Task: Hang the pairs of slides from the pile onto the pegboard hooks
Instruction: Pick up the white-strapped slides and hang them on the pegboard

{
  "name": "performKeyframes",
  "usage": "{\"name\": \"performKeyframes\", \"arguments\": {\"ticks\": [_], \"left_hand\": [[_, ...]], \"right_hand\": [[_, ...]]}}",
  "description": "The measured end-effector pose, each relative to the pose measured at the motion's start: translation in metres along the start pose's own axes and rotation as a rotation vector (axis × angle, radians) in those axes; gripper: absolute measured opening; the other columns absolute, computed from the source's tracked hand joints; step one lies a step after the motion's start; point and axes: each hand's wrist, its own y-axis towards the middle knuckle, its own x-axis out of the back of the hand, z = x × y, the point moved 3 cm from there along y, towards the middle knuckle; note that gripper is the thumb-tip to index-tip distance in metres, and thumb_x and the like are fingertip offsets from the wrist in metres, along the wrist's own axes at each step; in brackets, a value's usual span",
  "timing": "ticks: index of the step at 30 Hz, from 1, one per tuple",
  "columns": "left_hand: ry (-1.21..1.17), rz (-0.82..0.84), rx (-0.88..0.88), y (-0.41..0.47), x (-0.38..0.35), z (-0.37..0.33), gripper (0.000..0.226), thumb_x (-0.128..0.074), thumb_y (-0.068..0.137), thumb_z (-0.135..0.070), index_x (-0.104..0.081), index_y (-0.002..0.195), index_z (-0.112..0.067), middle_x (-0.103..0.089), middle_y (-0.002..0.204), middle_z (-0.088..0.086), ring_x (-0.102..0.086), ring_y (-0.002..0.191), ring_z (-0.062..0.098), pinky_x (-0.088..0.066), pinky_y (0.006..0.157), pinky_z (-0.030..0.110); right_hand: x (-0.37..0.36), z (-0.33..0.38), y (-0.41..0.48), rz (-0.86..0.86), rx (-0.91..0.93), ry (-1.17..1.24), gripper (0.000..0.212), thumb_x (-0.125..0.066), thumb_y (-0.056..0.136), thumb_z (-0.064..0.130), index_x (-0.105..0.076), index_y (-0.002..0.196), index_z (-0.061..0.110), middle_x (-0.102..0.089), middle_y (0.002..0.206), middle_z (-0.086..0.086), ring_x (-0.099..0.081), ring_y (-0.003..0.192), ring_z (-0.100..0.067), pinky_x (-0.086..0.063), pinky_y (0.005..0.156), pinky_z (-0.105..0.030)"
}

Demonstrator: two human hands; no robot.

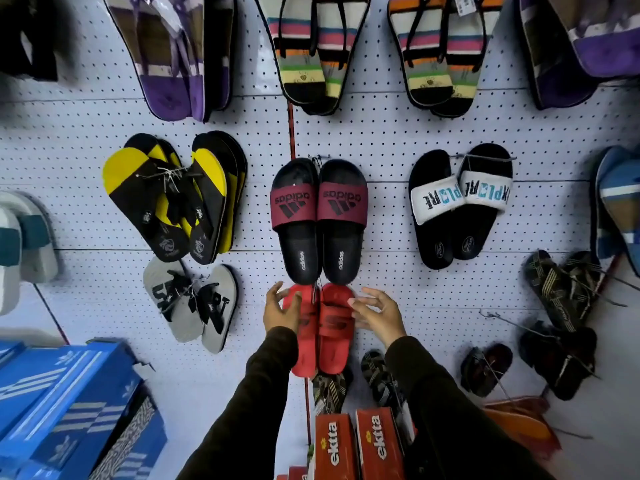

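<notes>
A red pair of slides [329, 344] hangs against the white pegboard [388, 140], directly below a black pair with maroon adidas straps [320, 220]. My left hand [281, 310] rests on the left red slide with fingers spread. My right hand [377, 311] sits at the right red slide's edge, fingers apart, thumb touching the strap. Whether either hand grips the red pair is unclear. The hook that carries the red pair is hidden behind the black pair's heels.
Other hung pairs surround the spot: yellow-black flip-flops [173, 199], grey flip-flops [194, 306], white-strap slides [457, 202], dark sandals [561, 296]. A bare hook [512, 323] sticks out at lower right. Blue shoe boxes [69, 410] and red ekita boxes [356, 445] stand below.
</notes>
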Motion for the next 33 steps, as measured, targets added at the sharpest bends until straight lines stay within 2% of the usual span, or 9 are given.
{"name": "performKeyframes", "arguments": {"ticks": [5,9,11,15,19,22,25,29,33], "left_hand": [[0.117,0.075,0.163,-0.043,-0.029,0.064,0.022,-0.063,0.088,-0.013,-0.062,0.11,-0.014,-0.063,0.104,0.008,-0.064,0.098,0.028,-0.053,0.094,0.052],[0.267,0.21,0.173,-0.081,-0.056,0.114,0.026,-0.061,0.09,-0.007,-0.066,0.116,-0.005,-0.068,0.105,0.012,-0.06,0.094,0.022,-0.054,0.079,0.025],[0.367,0.313,0.207,-0.099,-0.067,0.14,0.029,-0.059,0.091,-0.008,-0.065,0.119,-0.004,-0.069,0.114,0.018,-0.064,0.102,0.028,-0.053,0.09,0.031],[0.512,0.434,0.292,-0.133,-0.091,0.191,0.034,-0.058,0.092,-0.008,-0.061,0.125,0.001,-0.067,0.121,0.023,-0.065,0.108,0.038,-0.052,0.09,0.039],[0.656,0.587,0.374,-0.158,-0.115,0.232,0.043,-0.056,0.094,-0.013,-0.054,0.136,-0.007,-0.061,0.134,0.014,-0.063,0.116,0.03,-0.05,0.094,0.031],[0.776,0.675,0.408,-0.167,-0.136,0.253,0.051,-0.054,0.095,-0.02,-0.043,0.144,-0.01,-0.052,0.145,0.012,-0.055,0.127,0.03,-0.046,0.102,0.03],[0.901,0.756,0.396,-0.17,-0.158,0.269,0.055,-0.052,0.096,-0.022,-0.038,0.147,-0.007,-0.047,0.148,0.017,-0.049,0.133,0.031,-0.04,0.107,0.033],[0.968,0.773,0.398,-0.171,-0.172,0.286,0.051,-0.055,0.093,-0.021,-0.047,0.141,-0.006,-0.056,0.14,0.018,-0.053,0.129,0.032,-0.042,0.104,0.034],[1.007,0.716,0.463,-0.166,-0.17,0.299,0.047,-0.06,0.091,-0.024,-0.055,0.135,-0.008,-0.062,0.133,0.018,-0.059,0.123,0.032,-0.045,0.106,0.035]], "right_hand": [[0.043,-0.057,-0.013,-0.039,-0.127,-0.087,0.045,-0.066,0.09,0.001,-0.054,0.134,0.001,-0.066,0.123,-0.021,-0.065,0.096,-0.032,-0.057,0.083,-0.043],[0.095,-0.104,-0.028,-0.139,-0.199,-0.188,0.041,-0.067,0.088,-0.001,-0.06,0.129,-0.001,-0.069,0.097,-0.011,-0.065,0.081,-0.022,-0.055,0.058,-0.018],[0.126,-0.13,-0.04,-0.199,-0.254,-0.247,0.037,-0.068,0.087,0.001,-0.064,0.123,-0.001,-0.067,0.095,-0.007,-0.065,0.082,-0.017,-0.052,0.06,-0.01],[0.187,-0.187,-0.073,-0.281,-0.475,-0.312,0.026,-0.067,0.09,0.008,-0.065,0.115,0.008,-0.068,0.121,-0.015,-0.062,0.117,-0.035,-0.052,0.098,-0.041],[0.232,-0.225,-0.112,-0.366,-0.65,-0.467,0.039,-0.07,0.088,0.017,-0.062,0.126,0.009,-0.065,0.127,-0.016,-0.061,0.121,-0.035,-0.048,0.103,-0.041],[0.249,-0.247,-0.13,-0.419,-0.734,-0.511,0.014,-0.075,0.081,0.013,-0.065,0.089,0.008,-0.061,0.104,-0.018,-0.065,0.106,-0.029,-0.051,0.096,-0.04],[0.254,-0.272,-0.138,-0.444,-0.8,-0.338,0.013,-0.07,0.081,0.003,-0.06,0.089,0.004,-0.064,0.099,-0.022,-0.063,0.094,-0.029,-0.05,0.085,-0.039],[0.24,-0.297,-0.139,-0.379,-1.057,0.137,0.021,-0.054,0.099,0.007,-0.052,0.12,0.005,-0.049,0.137,-0.021,-0.048,0.134,-0.046,-0.043,0.108,-0.055],[0.236,-0.31,-0.136,-0.424,-1.063,0.232,0.024,-0.055,0.094,-0.008,-0.047,0.085,0.013,-0.051,0.129,-0.02,-0.051,0.128,-0.045,-0.043,0.103,-0.058]]}}
